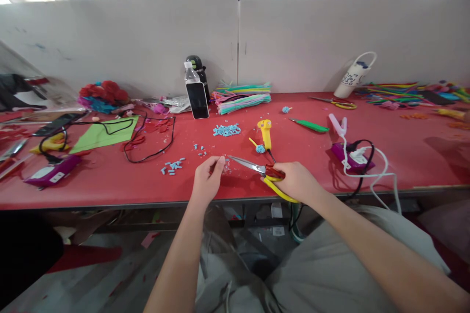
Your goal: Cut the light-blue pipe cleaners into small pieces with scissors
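Observation:
My right hand (293, 181) is wrapped round the red and yellow handles of a pair of scissors (253, 164), whose blades point left. Close to the blade tips is my left hand (208, 176), thumb and fingers pinched together; what they hold is too small to make out. Short blue pieces lie beyond my hands in a dense pile (226, 130) and a looser group (173, 167). Behind the scissors stands a yellow glue gun (265, 132), with a small blue fluffy ball (260, 148) beside it. Another blue ball (286, 109) sits farther back.
A phone (197, 100) leans on bottles before the partition (147, 44). Pipe cleaners (242, 100) are bundled beside it. Purple power strips (53, 171) with cables lie at both sides. Green-handled tweezers (312, 126), more scissors (340, 103) and a white cup (350, 78) are at the right.

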`<state>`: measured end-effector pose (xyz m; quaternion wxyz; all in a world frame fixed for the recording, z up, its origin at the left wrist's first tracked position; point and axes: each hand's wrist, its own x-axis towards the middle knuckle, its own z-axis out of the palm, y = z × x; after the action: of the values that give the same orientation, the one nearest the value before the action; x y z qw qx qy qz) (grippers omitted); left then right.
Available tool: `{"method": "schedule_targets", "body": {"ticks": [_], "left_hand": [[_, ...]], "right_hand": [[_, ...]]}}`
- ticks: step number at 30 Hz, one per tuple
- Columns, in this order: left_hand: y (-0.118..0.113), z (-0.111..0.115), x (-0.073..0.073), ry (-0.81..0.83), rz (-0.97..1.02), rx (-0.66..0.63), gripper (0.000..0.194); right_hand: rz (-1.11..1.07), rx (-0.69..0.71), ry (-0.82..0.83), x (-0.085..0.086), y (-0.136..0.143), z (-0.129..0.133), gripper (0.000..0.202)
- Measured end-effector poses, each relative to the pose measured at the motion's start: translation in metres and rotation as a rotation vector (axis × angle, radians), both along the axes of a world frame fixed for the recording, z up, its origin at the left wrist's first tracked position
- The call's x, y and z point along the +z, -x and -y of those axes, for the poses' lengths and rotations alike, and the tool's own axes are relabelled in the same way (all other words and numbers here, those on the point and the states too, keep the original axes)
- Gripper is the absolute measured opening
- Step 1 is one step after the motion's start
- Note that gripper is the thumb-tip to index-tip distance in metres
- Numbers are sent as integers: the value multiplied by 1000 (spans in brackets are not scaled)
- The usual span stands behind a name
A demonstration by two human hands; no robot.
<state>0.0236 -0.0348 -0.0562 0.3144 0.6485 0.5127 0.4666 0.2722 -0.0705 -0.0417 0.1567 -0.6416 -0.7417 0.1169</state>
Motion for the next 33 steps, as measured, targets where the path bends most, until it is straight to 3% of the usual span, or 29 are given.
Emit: {"method": "schedule_targets", "body": {"ticks": [33], "left_hand": [[0, 1, 2, -12, -47, -13, 38]], "right_hand": [[-28, 13, 40, 6, 1, 2, 27]]}}
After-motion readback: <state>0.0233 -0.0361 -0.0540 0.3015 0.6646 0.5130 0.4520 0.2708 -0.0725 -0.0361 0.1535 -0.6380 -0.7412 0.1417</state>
